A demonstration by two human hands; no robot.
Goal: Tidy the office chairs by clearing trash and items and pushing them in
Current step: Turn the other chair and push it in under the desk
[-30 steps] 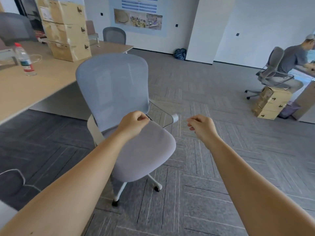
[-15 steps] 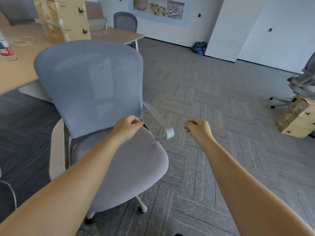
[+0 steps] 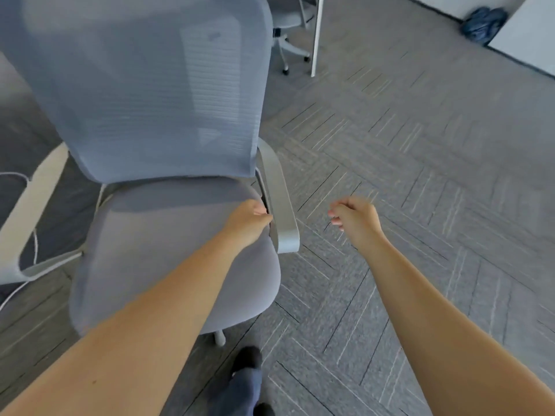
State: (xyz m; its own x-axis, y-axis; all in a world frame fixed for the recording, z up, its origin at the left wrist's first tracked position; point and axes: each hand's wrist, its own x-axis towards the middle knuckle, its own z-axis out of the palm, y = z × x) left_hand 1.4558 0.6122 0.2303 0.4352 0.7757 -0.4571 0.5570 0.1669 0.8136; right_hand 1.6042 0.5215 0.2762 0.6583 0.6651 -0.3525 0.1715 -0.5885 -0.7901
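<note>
The office chair [image 3: 156, 187] fills the left of the view on grey carpet [image 3: 405, 163], its mesh back upright and its seat bare. The left hand [image 3: 247, 219] is curled loosely over the seat's right edge, its fingertips touching the inner side of the armrest [image 3: 280, 202]. The right hand [image 3: 356, 219] hangs beside the armrest, half closed and holding nothing.

Both forearms are seen bare, without sleeves; dark blue trousers [image 3: 244, 385] and a black shoe [image 3: 247, 357] are worn.
</note>
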